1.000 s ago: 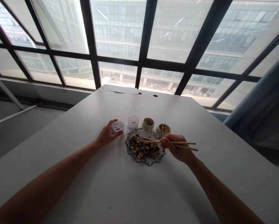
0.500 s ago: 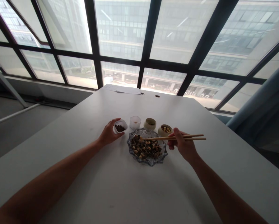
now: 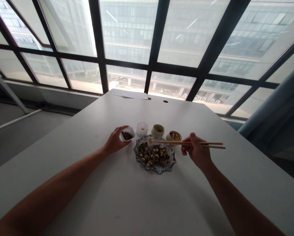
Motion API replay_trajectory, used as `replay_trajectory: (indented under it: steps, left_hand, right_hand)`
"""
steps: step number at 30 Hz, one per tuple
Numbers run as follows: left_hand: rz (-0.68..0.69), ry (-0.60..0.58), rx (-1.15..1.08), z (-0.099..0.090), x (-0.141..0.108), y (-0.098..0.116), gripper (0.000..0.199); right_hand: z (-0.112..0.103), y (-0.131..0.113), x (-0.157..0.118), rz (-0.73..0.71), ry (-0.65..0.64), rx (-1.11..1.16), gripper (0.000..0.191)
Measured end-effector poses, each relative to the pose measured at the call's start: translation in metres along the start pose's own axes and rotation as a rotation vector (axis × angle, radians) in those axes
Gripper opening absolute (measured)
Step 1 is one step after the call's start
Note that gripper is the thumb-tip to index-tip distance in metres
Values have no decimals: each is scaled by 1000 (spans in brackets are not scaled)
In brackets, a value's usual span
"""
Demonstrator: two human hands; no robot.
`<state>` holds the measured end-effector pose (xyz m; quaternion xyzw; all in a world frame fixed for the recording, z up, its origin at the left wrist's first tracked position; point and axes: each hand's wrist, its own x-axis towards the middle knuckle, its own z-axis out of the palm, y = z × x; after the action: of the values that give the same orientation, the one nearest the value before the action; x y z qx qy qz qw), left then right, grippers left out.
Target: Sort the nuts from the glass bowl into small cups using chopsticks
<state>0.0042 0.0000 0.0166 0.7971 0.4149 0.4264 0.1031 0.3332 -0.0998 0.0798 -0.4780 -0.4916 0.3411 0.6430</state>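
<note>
The right grip (image 3: 198, 153) holds two slim, straight, tan chopsticks (image 3: 172, 142).

No text, label, brand, number or sign can be read. The sheets of paper (image 3: 135, 95), well beyond both the left hand (image 3: 114, 141) and the right hand (image 3: 197, 152), are too small and pale for any writing to be made out. Nor is any lettering legible on the tub (image 3: 133, 135) at the left hand or the chopsticks (image 3: 171, 142) in the right.
</note>
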Motion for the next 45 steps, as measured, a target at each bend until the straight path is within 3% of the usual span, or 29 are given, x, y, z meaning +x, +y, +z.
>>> replay_trajectory:
  steps: [3, 6, 9, 15, 20, 23, 25, 29, 34, 38, 45]
  left_hand:
    - [-11, -1, -8, 0, 0, 0, 64]
    - [-14, -1, -12, 0, 0, 0, 63]
    - [-6, 2, -11, 1, 0, -1, 63]
    - [2, 9, -9, 1, -1, -2, 63]
    - [4, 14, -12, 1, -1, -2, 63]
    - [-2, 9, -12, 1, -1, -2, 63]
    - [-2, 7, -12, 1, -1, -3, 63]
    - [0, 16, -9, 2, -1, -4, 64]
    - [15, 33, 0, 2, -1, -5, 64]
    - [21, 35, -2, 2, -1, -6, 63]
    - [19, 25, -6, 3, -1, -7, 64]
  right_hand:
    - [-12, -12, 3, -92, 98, -154, 54]
    - [-29, -30, 3, -237, 286, -420, 52]
    - [-43, -45, 2, -322, 342, -568, 48]
    - [-45, -50, 4, -267, 357, -533, 53]
    - [-44, -50, 10, -115, 248, -584, 54]
    - [-40, -53, 9, -165, 331, -502, 55]
    - [-35, -52, 6, -169, 273, -437, 57]
    - [-15, -33, -1, -48, -53, -363, 59]
    - [9, -4, -12, -34, -229, -328, 50]
    - [12, -10, -17, 21, -415, -310, 54]
    - [-9, -49, -14, -194, -150, -489, 58]
